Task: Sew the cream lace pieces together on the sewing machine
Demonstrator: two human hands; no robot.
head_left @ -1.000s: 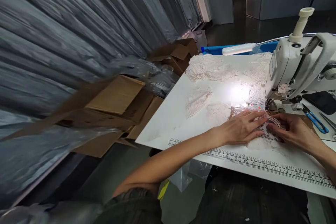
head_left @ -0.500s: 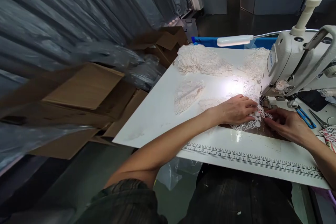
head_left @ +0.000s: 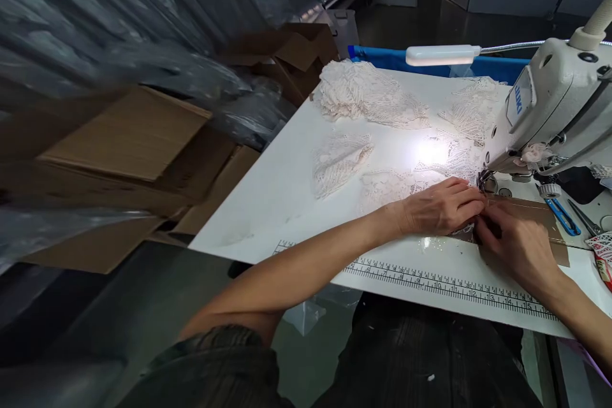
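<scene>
My left hand [head_left: 444, 206] lies over a piece of white lace [head_left: 423, 184] just in front of the sewing machine's [head_left: 545, 92] needle area, its fingers bent and pressed on the lace. My right hand [head_left: 516, 241] meets its fingertips from the right, with thumb and fingers closed at the lace edge. Most of the lace between them is hidden by the hands. The presser foot [head_left: 482, 180] sits right beyond my left fingertips. Under the hands runs a brown strip [head_left: 530, 209] on the white table [head_left: 258, 210].
A lace heap [head_left: 363, 92] and a smaller lace piece [head_left: 340, 164] lie on the table. Right of the machine bed are blue thread snips [head_left: 563, 217] and scissors [head_left: 586, 218]. A lamp [head_left: 442, 55] hangs behind. Cardboard boxes [head_left: 129, 131] stand left.
My right hand has moved left and closer to my left hand, covering lace that showed between them. The camera view has shifted slightly, uncovering more of the brown strip.
</scene>
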